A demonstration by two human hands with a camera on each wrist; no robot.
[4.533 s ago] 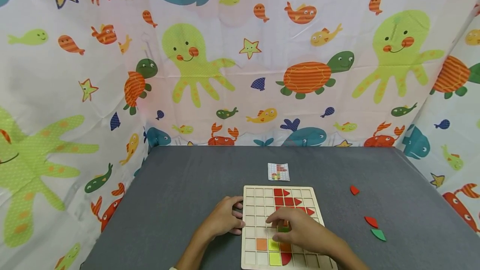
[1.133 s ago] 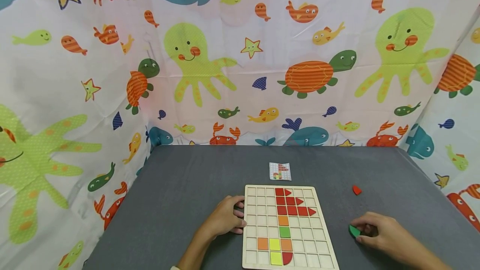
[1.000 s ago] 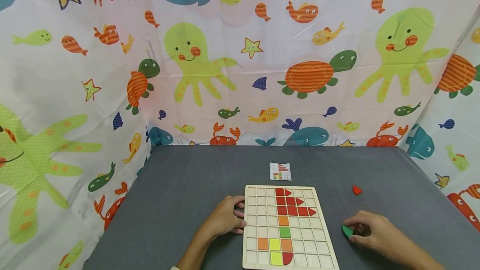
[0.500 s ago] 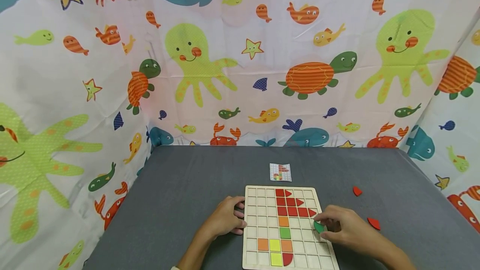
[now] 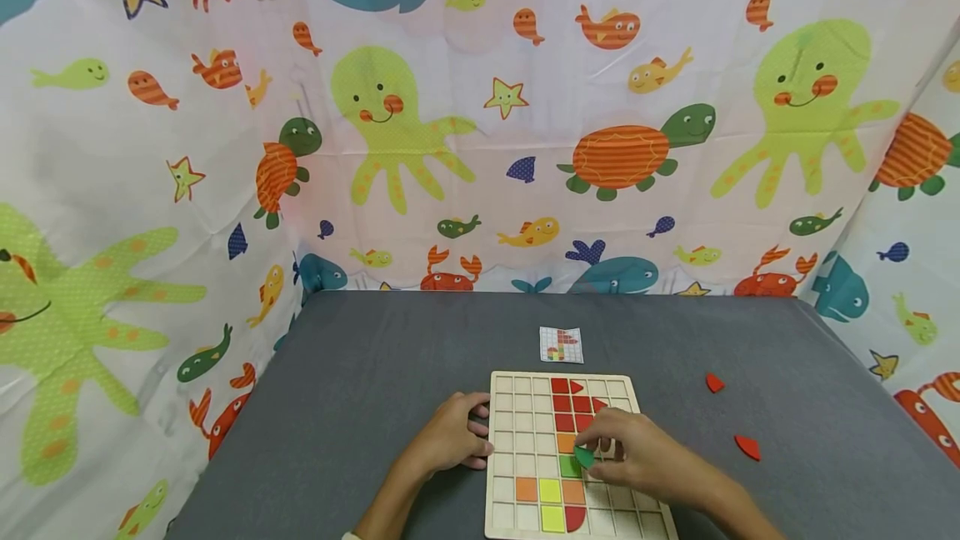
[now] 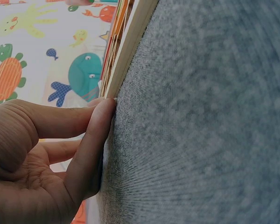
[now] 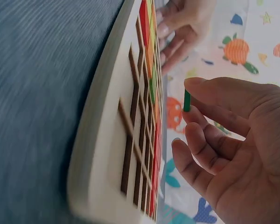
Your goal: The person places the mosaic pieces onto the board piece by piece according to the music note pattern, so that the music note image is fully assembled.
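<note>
My right hand [image 5: 636,452] pinches a green quarter-round tile [image 5: 583,457] between thumb and fingers, above the wooden grid board [image 5: 513,442]. In the right wrist view the tile [image 7: 187,100] shows edge-on, apart from the board. Just below it in the head view sits a green square tile [image 5: 569,466], partly covered. The fingertips of my left hand [image 5: 447,433] rest against the board's left edge; the left wrist view shows the thumb touching that edge [image 6: 126,51]. Red squares [image 5: 559,386], orange squares [image 5: 526,488], yellow squares [image 5: 550,490] and a red rounded tile [image 5: 574,517] lie in cells.
A small printed pattern card [image 5: 561,345] lies beyond the board. Two loose red tiles, one farther back [image 5: 714,382] and one nearer [image 5: 747,447], are on the grey tabletop [image 5: 390,357] at right. A sea-animal curtain [image 5: 480,148] surrounds the table's back and sides.
My right hand has left the board, picked up the green quarter-round tile from the table at right, and carried it left over the board. The left hand stays at the board's edge.
</note>
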